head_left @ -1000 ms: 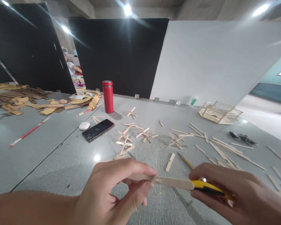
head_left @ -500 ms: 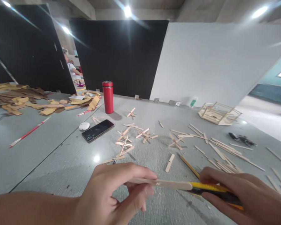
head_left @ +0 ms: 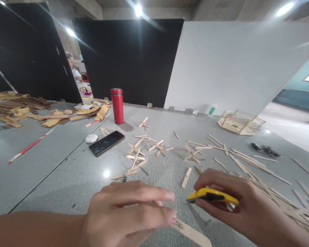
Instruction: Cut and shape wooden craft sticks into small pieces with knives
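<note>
At the lower middle, my left hand is closed on a wooden stick, which juts out from under the fingertips toward the bottom right. A dark smudge marks the stick near the fingers. My right hand grips a yellow and black utility knife, its tip pointing left toward my left hand without touching the stick. Beyond both hands, a short notched stick lies on the grey table. Crossed sticks form small clusters farther off.
A phone, a white case and a red bottle stand or lie at centre left. Many loose sticks, keys and a stick frame are at right. Brown scraps lie far left.
My right hand has moved left and up with the knife, which is turned differently. The stick in my left hand now tilts down to the right, its end farther from the knife.
</note>
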